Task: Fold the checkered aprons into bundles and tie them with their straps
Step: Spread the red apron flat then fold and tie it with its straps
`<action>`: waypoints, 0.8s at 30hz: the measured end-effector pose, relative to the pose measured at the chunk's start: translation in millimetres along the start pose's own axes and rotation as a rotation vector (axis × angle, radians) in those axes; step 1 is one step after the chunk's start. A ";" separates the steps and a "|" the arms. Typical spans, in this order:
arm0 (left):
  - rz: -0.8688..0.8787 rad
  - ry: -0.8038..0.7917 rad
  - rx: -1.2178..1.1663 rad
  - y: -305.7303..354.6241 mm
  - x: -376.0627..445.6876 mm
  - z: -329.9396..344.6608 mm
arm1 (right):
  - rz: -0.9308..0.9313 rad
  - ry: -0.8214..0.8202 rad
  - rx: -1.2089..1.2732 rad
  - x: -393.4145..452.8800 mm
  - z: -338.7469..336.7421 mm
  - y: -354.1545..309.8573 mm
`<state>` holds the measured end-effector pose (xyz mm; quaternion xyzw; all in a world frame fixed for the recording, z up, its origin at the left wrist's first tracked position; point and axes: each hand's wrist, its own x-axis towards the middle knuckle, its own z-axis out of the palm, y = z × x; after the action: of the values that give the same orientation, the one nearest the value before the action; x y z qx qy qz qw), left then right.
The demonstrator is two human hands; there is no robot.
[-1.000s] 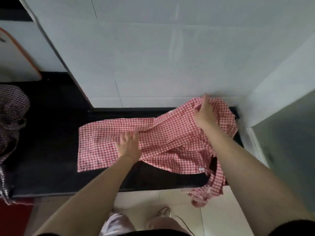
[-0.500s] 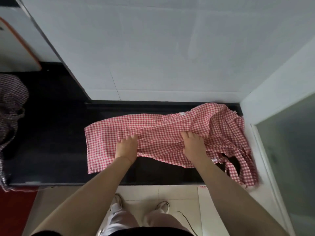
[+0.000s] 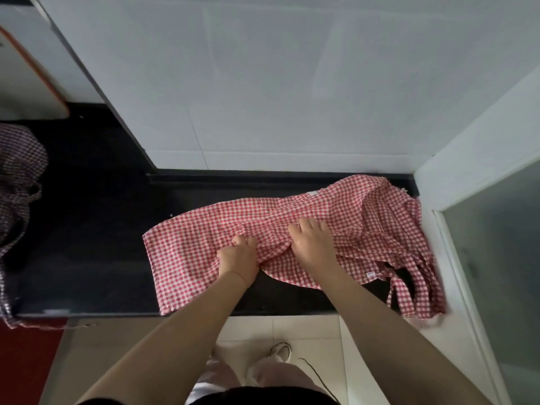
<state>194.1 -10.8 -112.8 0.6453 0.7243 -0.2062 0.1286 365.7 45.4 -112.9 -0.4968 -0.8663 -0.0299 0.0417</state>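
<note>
- Head view: the red checkered apron point(image 3: 292, 229) lies spread along the dark surface point(image 3: 87, 258), its straps point(image 3: 409, 290) trailing off the edge to the right of both hands.
- The left hand point(image 3: 238, 260) has its fingers point(image 3: 245, 241) curled, clamped on a bunch of cloth, probably to gather it for a fold.
- The right hand point(image 3: 312, 244) lies just beside it, fingers spread apart and pressing flat on the cloth, seemingly pinning it in place.
- Far left of the fingers, a darker checkered apron point(image 3: 20, 182) waits in a heap.

The dark checkered cloth point(image 3: 17, 182) runs off the left edge; the left hand's fingers point(image 3: 245, 242) bury into red apron point(image 3: 321, 217) folds.
</note>
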 end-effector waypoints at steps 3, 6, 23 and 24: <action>0.065 0.017 -0.041 -17.5 1.4 0.3 | 0.137 -0.199 -0.039 5.0 -11.6 7.3; 0.085 -0.084 -0.126 -37.2 0.3 -12.1 | 0.198 -0.353 -0.113 -0.2 -19.0 20.6; -0.265 0.554 -0.161 -106.3 -2.3 -215.7 | 0.531 0.095 0.235 109.8 -186.6 68.1; -0.284 0.532 -0.203 -107.3 -0.9 -215.1 | 0.555 0.084 0.290 111.3 -184.8 68.1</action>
<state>105.4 79.5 91.6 0.5529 0.8322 0.0273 -0.0317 376.4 158.1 83.0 -0.7015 -0.6904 0.0860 0.1544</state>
